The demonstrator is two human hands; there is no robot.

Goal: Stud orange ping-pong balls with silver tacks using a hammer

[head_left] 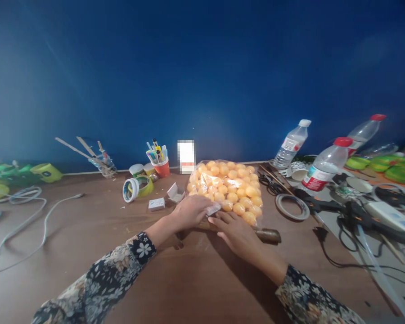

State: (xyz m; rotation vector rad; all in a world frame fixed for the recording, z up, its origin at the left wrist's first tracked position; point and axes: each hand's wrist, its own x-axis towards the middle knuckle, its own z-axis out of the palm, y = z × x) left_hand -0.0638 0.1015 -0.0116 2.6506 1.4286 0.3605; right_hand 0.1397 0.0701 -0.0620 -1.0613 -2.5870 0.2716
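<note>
A clear plastic bag (234,191) full of orange-yellow balls lies on the table in front of me. My left hand (194,211) is at its near left edge, fingers bent over a small piece of clear plastic (213,209); whether that piece is part of the bag I cannot tell. Beside it, my right hand (238,234) is palm down with fingers stretched out towards the bag's near edge, and no object shows in it. Under and behind my hands lies a tool with a brown handle (269,236), its middle hidden by them.
Left of the bag are a small white box (156,204), tape rolls (131,190) and a cup of pens (162,167). Plastic bottles (324,164), scissors (272,183), a tape ring (292,207) and black cables crowd the right. A white cable (45,225) loops at left.
</note>
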